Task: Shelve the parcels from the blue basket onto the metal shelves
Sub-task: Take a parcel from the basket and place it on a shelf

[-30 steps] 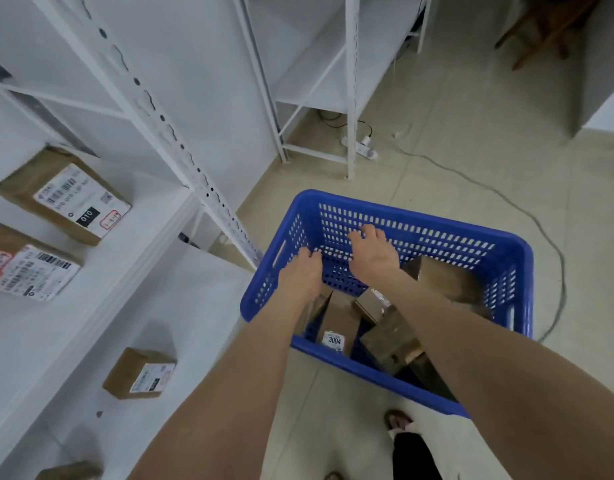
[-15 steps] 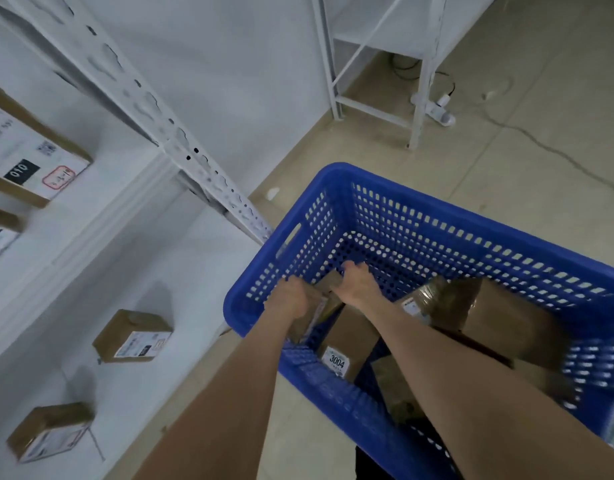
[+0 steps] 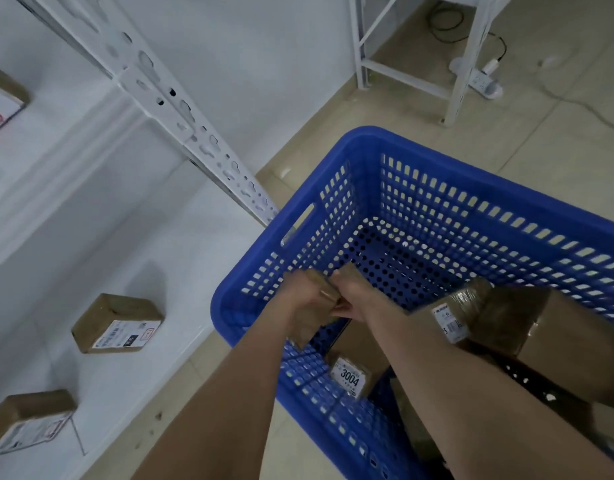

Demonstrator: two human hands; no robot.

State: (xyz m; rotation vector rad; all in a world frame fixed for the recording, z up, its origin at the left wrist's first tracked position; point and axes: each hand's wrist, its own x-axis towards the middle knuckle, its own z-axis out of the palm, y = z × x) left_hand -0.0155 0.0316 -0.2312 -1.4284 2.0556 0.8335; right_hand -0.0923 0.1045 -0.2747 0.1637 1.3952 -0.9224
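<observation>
Both grips were inside the blue basket [image 3: 367, 140], close to its left wall. The left grip [image 3: 303, 299] and the right grip [image 3: 352, 294] were closed together on one small parcel [image 3: 312, 327] of brown cardboard, fingers curled round it from either side.

Below the grips, toward the person, the 3004 parcel [image 3: 354, 370] leaned against the basket's near wall. To the right of the right grip, a taped parcel [image 3: 454, 313] touched a large parcel [image 3: 555, 327]. Beyond the grips, the perforated basket floor showed.

To the left of the left grip, outside the basket, the lower shelf [image 3: 167, 251] carried a farther shelved parcel [image 3: 118, 323] and a nearer shelved parcel [image 3: 28, 420]. The slotted upright [image 3: 194, 123] stood beyond and left of the grips.
</observation>
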